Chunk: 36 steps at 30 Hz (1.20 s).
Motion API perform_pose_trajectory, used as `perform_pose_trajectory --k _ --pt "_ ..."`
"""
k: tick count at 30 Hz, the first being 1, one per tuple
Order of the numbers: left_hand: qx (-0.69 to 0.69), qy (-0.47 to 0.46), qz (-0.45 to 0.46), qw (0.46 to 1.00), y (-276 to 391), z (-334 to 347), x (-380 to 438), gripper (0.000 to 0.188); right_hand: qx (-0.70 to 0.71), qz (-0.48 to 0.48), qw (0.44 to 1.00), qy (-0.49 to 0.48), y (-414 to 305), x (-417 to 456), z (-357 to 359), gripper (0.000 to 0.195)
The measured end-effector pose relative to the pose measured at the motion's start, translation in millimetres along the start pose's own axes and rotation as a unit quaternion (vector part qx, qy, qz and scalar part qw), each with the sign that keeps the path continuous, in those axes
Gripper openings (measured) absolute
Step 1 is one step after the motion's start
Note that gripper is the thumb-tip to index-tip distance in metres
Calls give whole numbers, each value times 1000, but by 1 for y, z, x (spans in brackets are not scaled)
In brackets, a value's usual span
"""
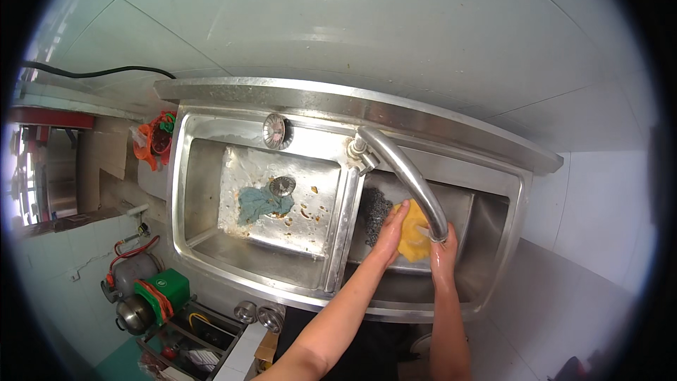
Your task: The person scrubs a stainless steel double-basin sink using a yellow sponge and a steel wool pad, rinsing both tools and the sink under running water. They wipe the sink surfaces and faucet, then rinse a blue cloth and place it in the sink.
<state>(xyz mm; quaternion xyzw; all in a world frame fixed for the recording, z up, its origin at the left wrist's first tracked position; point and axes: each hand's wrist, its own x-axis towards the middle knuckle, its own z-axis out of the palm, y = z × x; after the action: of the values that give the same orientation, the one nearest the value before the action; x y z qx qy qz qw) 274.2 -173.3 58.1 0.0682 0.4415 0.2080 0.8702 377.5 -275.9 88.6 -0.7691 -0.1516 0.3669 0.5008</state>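
Observation:
In the right basin (484, 222) of a stainless steel double sink, a wet yellow cloth or sponge (412, 241) is held between my two hands. My left hand (389, 235) grips its left edge with the thumb up. On the opposite edge is my right hand (444, 256), partly covered by the spout of the curved metal faucet (410, 174). Water appears to run from the spout onto the yellow piece. A dark grey mass of wire scouring mesh (376, 214) lies just left of my left hand on the basin floor.
The left basin (203, 196) holds a teal rag (256, 206), a drain strainer (282, 186) and brown food scraps. Another strainer (274, 131) sits on the back ledge. A green bin (172, 288), gas cylinder (137, 270) and metal rack (211, 336) stand at lower left.

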Motion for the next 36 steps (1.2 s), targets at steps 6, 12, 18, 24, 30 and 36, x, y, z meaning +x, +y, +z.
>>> perform_pose_trajectory --k 6,12,18,24,30,36 --pt "0 -10 -21 1000 1 -3 -3 60 27 8 1000 0 9 -3 -1 38" --pt "-2 -15 -26 1000 0 -6 -4 66 39 -8 999 10 5 -6 3 32" --pt "-7 8 -17 1000 4 -3 -10 69 97 33 994 32 15 -3 0 31" --pt "-38 44 -18 998 11 0 -16 81 227 112 967 25 19 -3 -6 35" --pt "-56 37 -13 998 8 -5 -13 84 296 142 945 19 21 -6 0 37" --pt "-56 43 -14 997 12 -3 -15 84 296 153 943 0 33 -2 -3 38"
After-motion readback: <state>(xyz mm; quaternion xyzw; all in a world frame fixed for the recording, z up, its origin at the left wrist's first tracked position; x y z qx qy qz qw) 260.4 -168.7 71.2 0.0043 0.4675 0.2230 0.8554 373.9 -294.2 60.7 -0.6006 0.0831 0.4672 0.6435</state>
